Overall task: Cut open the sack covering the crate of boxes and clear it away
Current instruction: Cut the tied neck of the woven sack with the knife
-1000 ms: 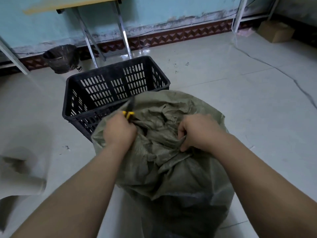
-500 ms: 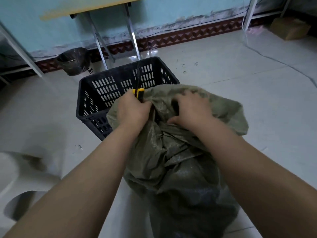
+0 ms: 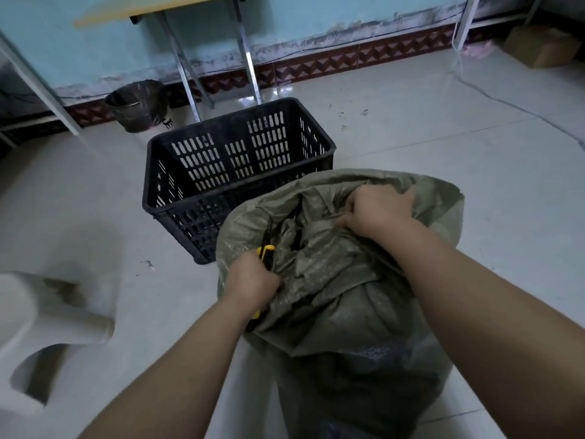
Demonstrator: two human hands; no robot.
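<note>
Your two bare forearms enter from the lower edge and meet over the sack, an olive-green woven bag standing on the pale tiled floor, its top bunched into folds. What the sack covers cannot be seen; its lower part is dark and shows no outline.

Your left hand lies at the sack's near left shoulder, fingers closed around a cutter with a yellow handle. Its dark blade points away from you into the folds, touching the fabric. Whether the fabric is already slit there cannot be told.

Your right hand lies on the sack's far right side, fingers curled shut on a pinch of gathered cloth just inside the sack's rim.

Left of the sack, near you, a pale moulded object sits blurred on the floor, well apart from the bag.

Just behind the sack, to its far left, a black slotted plastic crate stands upright; the sack overlaps its near right corner in this view, and the visible interior holds nothing you can make out.

Beyond the crate, metal table legs rise toward a yellow tabletop, and a dark lined bin stands to their left against the blue wall. Far right of the sack, a cardboard box rests by the wall.
</note>
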